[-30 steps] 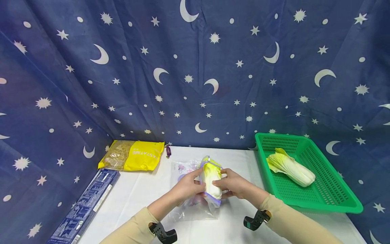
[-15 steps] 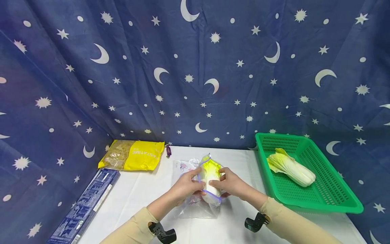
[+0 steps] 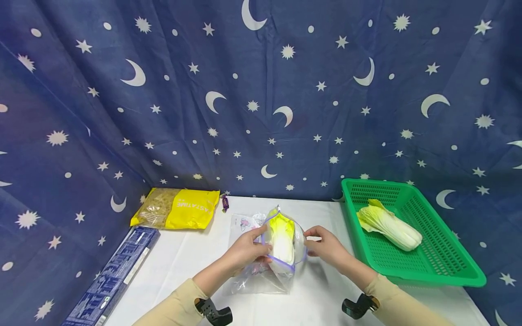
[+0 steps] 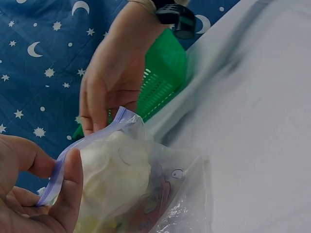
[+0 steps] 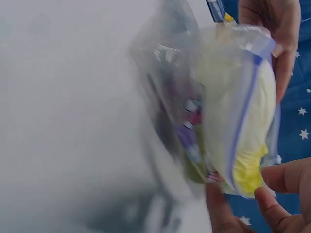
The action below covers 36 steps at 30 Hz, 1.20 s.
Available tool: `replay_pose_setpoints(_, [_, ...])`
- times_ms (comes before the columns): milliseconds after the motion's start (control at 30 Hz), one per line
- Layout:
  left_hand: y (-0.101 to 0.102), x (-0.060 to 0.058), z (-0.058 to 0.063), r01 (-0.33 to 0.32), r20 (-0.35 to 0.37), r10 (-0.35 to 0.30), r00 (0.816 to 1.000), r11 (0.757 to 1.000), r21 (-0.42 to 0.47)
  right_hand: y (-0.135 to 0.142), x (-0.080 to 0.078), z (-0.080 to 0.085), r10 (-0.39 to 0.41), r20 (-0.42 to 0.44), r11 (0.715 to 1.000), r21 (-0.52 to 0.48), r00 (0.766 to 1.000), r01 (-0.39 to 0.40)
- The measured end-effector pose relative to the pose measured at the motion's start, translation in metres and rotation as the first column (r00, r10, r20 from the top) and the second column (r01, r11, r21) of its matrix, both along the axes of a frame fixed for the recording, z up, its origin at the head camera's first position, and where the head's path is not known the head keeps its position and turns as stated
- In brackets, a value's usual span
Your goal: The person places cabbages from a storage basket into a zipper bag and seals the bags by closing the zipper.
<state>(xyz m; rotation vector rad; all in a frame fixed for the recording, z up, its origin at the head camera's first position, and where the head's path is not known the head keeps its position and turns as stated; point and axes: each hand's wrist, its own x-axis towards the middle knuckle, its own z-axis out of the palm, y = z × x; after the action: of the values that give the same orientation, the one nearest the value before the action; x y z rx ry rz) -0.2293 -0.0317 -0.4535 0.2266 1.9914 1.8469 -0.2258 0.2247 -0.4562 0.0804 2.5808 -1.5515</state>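
Observation:
A clear zip-lock bag (image 3: 301, 253) with a purple-edged mouth is spread around a napa cabbage (image 3: 282, 242), yellow leaves toward the back, white base toward the front. My left hand (image 3: 245, 249) pinches the left side of the mouth; thumb and fingers grip the purple strip in the left wrist view. On the opposite side, my right hand (image 3: 326, 246) pinches the bag's right edge, pulled away from the cabbage. Pink and purple printing shows on the bag (image 5: 194, 121) in the right wrist view.
A green basket (image 3: 444, 267) on the right holds another napa cabbage (image 3: 391, 226). Back left lie a yellow pasta bag (image 3: 177, 208) and a small purple-wrapped candy (image 3: 225, 203). A long blue box (image 3: 114, 276) runs along the left edge of the white table (image 3: 175, 258).
My right hand has moved right, off the cabbage, drawing the bag's right edge outward. The mouth is wider and more of the cabbage shows. My left hand has barely shifted.

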Motion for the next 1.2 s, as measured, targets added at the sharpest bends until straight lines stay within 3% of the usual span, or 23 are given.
replay_pose_setpoints(200, [-0.001,0.0,0.001,0.02,-0.016,-0.02,1.0,1.0,-0.015,-0.004,0.006,-0.011,0.002,0.003,0.995,-0.096,1.0,-0.002])
replay_pose_setpoints(600, [-0.01,-0.004,-0.001,0.034,-0.115,-0.043,0.992,0.996,-0.082,-0.012,0.003,-0.017,0.014,-0.06,0.997,-0.071,0.998,-0.018])
replay_pose_setpoints(867, [-0.016,-0.008,0.009,0.013,-0.165,-0.035,0.986,0.991,-0.131,-0.018,-0.002,0.01,0.026,-0.084,0.999,0.031,0.996,-0.024])
replay_pose_setpoints(1067, [-0.018,-0.014,0.02,0.01,-0.141,-0.023,0.99,0.996,-0.089,-0.021,-0.009,0.032,0.03,-0.06,0.997,0.069,0.998,-0.026])
replay_pose_setpoints(1200, [-0.02,-0.016,0.029,0.012,-0.128,-0.026,0.991,0.994,-0.111,-0.024,-0.013,0.043,0.028,-0.055,0.997,0.075,0.998,-0.024])
